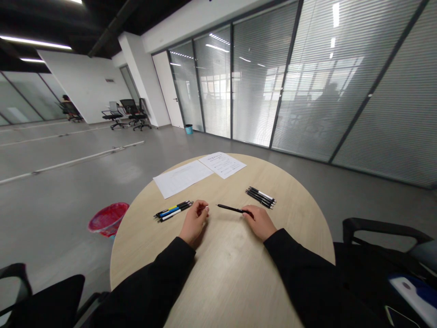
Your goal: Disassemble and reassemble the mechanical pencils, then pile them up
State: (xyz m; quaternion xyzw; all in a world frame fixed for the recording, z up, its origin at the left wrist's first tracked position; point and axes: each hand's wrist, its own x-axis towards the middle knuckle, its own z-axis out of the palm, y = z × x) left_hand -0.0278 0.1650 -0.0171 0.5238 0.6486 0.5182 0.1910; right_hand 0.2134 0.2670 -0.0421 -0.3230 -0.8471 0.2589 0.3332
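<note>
black pen point(230, 208), likely light and stiff, sits over the table point(225, 278), one end pinched in the right hand point(260, 222); mid-barrel should grip well. left hand point(194, 222) curls its fingers, contents unclear.

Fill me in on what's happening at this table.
A person sits at a round table, handling pens. The right hand holds a black pen, its tip pointing toward the left hand. The left hand's fingers are curled; something small and pale shows at the fingertips, too small to identify. One group of pens lies just left of that hand, another group beyond the right. Two sheets of paper lie toward the far edge.
</note>
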